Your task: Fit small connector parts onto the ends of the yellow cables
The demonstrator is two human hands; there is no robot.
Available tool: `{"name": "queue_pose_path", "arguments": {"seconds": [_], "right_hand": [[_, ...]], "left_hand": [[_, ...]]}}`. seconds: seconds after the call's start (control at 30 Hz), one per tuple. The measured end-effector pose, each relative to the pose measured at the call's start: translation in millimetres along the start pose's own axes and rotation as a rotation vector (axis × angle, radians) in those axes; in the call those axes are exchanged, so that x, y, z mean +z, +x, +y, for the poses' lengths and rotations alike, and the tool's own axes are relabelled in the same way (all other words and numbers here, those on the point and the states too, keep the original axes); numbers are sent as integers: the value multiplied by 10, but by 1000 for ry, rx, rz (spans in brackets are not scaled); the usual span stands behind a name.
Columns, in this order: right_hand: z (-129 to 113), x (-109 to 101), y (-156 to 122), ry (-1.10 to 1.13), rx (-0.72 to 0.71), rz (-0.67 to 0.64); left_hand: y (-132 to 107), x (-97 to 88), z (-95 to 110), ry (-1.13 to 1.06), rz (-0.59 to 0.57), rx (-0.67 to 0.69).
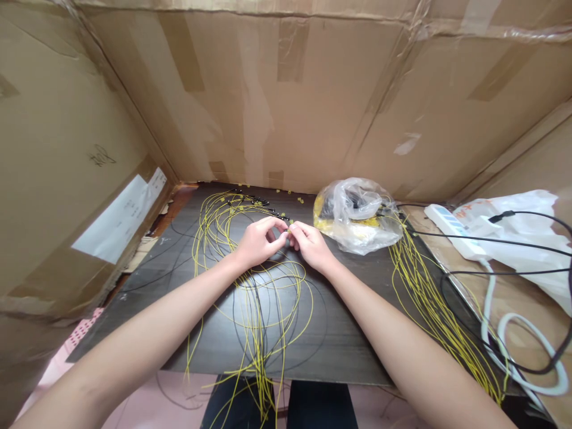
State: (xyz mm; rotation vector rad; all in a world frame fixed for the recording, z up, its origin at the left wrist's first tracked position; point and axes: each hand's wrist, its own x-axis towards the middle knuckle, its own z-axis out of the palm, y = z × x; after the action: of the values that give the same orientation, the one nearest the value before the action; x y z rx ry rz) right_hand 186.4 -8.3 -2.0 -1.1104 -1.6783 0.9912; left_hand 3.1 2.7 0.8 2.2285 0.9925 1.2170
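My left hand [258,241] and my right hand [310,244] meet fingertip to fingertip over the middle of a dark wooden board [348,345]. Both pinch the end of a thin yellow cable [290,228], where a tiny yellow piece shows between the fingers. Loops of yellow and black cables [257,304] lie under and in front of my hands and hang over the near edge. More cable ends with black tips [250,202] lie just behind my hands.
A clear plastic bag [357,211] with yellow parts sits right of my hands. Another bundle of yellow cables [429,304] runs along the right. A white power strip [451,229], white cord and white bag [531,238] lie far right. Cardboard walls [286,101] surround the board.
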Motion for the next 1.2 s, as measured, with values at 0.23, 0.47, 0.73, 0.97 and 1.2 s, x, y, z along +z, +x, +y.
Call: {"name": "queue_pose_path", "arguments": {"seconds": [0.23,0.47,0.73,0.97,1.2], "right_hand": [[-22,-6,-10,46,-9,31],[15,-7,-2,3,-19,20],[7,1,0,1,1,1],[-18,-6,-5,50,8,31],[21,-7,-1,1,7,6]], "left_hand": [[1,2,2,24,9,-14],[4,-2,-16,9,-2,29],[3,0,4,13,6,11],[7,5,-5,22,14,10],[-6,1,-4,16,-7,35]]}}
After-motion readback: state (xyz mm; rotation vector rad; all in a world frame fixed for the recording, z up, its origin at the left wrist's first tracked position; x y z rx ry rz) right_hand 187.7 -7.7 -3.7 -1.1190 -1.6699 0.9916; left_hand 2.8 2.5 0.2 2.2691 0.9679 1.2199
